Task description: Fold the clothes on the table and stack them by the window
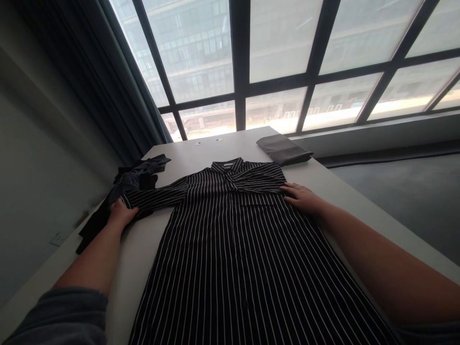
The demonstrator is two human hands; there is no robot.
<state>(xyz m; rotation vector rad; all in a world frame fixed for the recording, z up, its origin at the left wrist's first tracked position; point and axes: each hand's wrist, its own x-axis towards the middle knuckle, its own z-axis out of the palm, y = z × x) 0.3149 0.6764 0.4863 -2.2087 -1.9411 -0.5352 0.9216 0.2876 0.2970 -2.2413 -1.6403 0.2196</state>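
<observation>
A black shirt with thin white stripes [233, 239] lies spread face up on the white table [201, 153], collar toward the window. Its right sleeve is folded across the chest. My left hand [121, 211] is closed on the cuff end of the left sleeve [158, 196], which stretches out to the left. My right hand [300, 196] lies flat with fingers stretched out on the shirt's right shoulder edge, pressing the folded sleeve down.
A heap of dark clothes [132, 184] sits at the table's left edge, part hanging over. A folded grey garment [283, 149] lies at the far right corner. Large windows and a dark curtain [108, 86] stand behind the table.
</observation>
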